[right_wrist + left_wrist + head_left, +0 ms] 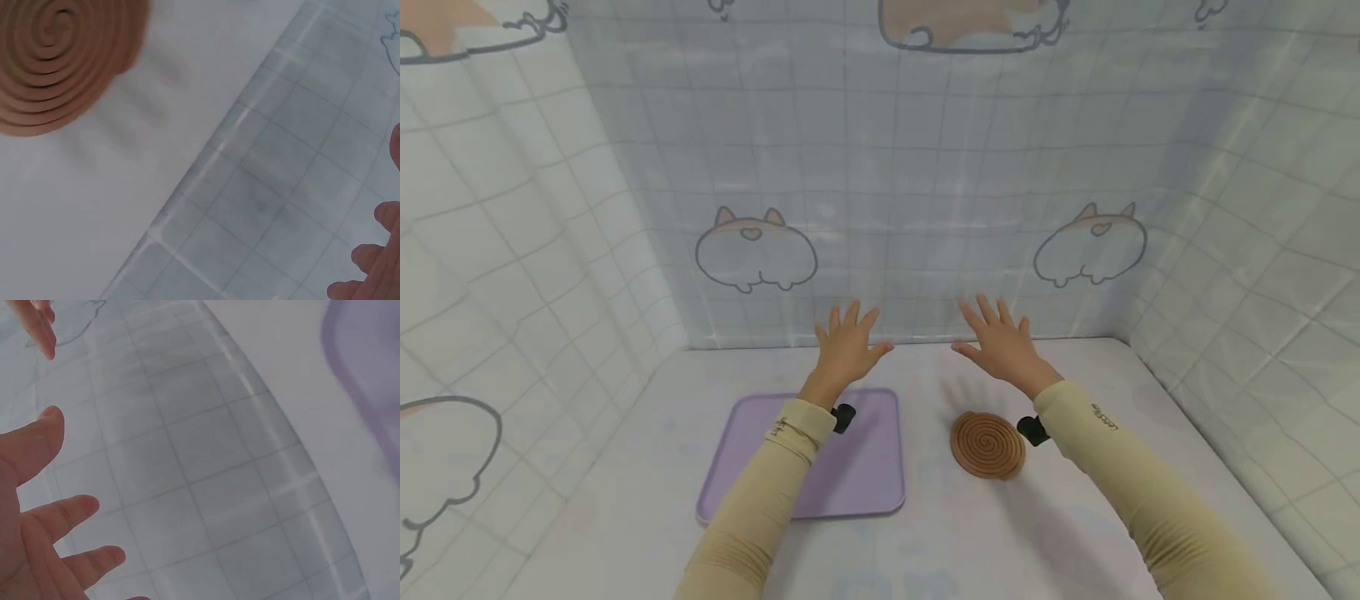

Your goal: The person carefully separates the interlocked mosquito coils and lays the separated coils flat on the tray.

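Observation:
Both hands are raised over the far part of the table with fingers spread, and neither holds anything. My left hand (846,350) is above and beyond the far edge of a purple rectangular tray (865,467), which the left forearm partly covers in the head view. To the right, my right hand (1003,350) is past a round brown spiral coil (987,445) that lies flat on the table. The right wrist view shows the coil's rings (56,62) close up, with finger shadows beside it.
A white table (925,550) carries the tray and the coil. Gridded cloth with cartoon animals hangs as a back wall (917,192), and similar side walls (1285,250) enclose the table left and right. Each wrist wears a small black camera (844,417).

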The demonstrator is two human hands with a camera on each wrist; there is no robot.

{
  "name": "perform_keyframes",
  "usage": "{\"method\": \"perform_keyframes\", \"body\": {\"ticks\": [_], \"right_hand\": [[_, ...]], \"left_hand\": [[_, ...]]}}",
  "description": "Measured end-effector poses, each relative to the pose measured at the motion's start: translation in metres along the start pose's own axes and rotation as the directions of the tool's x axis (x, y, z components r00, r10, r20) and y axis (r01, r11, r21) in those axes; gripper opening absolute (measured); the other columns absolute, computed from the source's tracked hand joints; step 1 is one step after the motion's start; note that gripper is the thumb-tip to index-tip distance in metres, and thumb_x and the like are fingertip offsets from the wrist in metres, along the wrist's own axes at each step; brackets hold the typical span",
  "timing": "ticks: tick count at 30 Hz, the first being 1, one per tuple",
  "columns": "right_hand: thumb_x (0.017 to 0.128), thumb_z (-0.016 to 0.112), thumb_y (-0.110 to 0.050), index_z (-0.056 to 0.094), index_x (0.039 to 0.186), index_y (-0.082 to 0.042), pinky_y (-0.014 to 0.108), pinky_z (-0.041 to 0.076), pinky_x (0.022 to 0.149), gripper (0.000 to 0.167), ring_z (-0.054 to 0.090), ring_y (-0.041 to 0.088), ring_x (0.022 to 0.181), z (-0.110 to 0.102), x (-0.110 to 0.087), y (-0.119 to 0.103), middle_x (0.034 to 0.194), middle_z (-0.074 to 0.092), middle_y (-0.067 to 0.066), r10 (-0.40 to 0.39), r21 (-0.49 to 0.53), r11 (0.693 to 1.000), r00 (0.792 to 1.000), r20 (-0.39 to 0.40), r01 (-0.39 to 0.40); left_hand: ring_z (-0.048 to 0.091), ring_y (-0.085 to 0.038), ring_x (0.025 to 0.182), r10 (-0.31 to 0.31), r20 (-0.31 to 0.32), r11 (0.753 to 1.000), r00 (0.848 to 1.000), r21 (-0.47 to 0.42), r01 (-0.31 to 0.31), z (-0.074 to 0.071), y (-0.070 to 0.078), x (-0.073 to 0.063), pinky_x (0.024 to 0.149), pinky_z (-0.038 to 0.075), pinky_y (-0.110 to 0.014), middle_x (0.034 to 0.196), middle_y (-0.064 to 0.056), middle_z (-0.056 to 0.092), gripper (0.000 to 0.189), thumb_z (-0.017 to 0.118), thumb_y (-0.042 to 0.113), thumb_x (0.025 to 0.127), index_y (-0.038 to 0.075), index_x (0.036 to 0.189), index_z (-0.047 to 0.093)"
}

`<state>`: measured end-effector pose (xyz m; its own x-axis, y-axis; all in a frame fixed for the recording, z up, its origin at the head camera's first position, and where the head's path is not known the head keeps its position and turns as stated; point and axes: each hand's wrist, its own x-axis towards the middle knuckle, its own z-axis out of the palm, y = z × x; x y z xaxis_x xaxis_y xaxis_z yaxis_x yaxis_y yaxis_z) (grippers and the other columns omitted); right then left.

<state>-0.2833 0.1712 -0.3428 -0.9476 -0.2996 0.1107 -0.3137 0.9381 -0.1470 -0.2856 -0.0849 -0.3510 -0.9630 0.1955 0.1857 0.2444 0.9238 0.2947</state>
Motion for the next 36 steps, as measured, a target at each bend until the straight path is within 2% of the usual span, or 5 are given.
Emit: {"method": "perform_keyframes", "body": {"ticks": [12,21,27,32,36], "right_hand": [[0.088,0.048,-0.056,0.016,0.149,-0.022,0.073,0.008,0.095,0.077,0.004,0.047,0.135,0.022,-0.049,0.023,0.153,0.008,0.015,-0.027,-0.053,0.998,1.000,-0.013,0.027],[0.086,0.055,-0.054,0.027,0.146,-0.017,0.074,0.016,0.092,0.076,0.011,0.051,0.133,0.046,-0.080,0.039,0.151,0.017,0.018,-0.030,-0.074,0.997,1.000,0.000,0.030],[0.085,0.061,-0.045,0.033,0.142,-0.005,0.073,0.022,0.090,0.075,0.019,0.054,0.129,0.062,-0.091,0.049,0.146,0.024,0.024,-0.018,-0.023,1.000,1.000,0.009,0.018],[0.083,0.065,-0.041,0.036,0.138,0.003,0.072,0.023,0.091,0.077,0.020,0.055,0.127,0.074,-0.092,0.054,0.143,0.027,0.028,0.027,-0.002,1.000,0.997,0.066,-0.027],[0.081,0.066,-0.045,0.041,0.133,0.006,0.064,0.036,0.087,0.077,0.036,0.051,0.119,0.083,-0.093,0.058,0.133,0.040,0.029,0.041,-0.030,0.999,0.996,0.083,-0.038]], "left_hand": [[0.010,-0.046,0.135,0.058,0.057,0.998,0.997,0.019,-0.059,0.027,0.021,-0.023,0.099,0.014,-0.069,0.152,-0.012,0.018,0.072,0.052,0.057,0.086,0.023,0.145,0.029],[0.014,-0.045,0.135,0.137,0.182,0.988,0.974,0.046,-0.148,0.062,0.044,-0.039,0.100,0.017,-0.067,0.151,-0.011,0.022,0.070,0.052,0.057,0.085,0.025,0.144,0.031],[0.018,-0.043,0.135,0.188,0.217,0.978,0.958,0.051,-0.204,0.078,0.058,-0.043,0.099,0.021,-0.066,0.149,-0.010,0.027,0.068,0.053,0.055,0.086,0.022,0.143,0.035],[0.020,-0.039,0.135,0.216,0.223,0.973,0.950,0.037,-0.230,0.092,0.068,-0.044,0.099,0.024,-0.064,0.147,-0.008,0.031,0.064,0.056,0.050,0.087,0.020,0.141,0.039],[0.027,-0.039,0.133,0.217,0.237,0.971,0.947,0.050,-0.234,0.100,0.076,-0.045,0.098,0.028,-0.061,0.144,-0.008,0.037,0.062,0.056,0.050,0.087,0.018,0.139,0.042]]}}
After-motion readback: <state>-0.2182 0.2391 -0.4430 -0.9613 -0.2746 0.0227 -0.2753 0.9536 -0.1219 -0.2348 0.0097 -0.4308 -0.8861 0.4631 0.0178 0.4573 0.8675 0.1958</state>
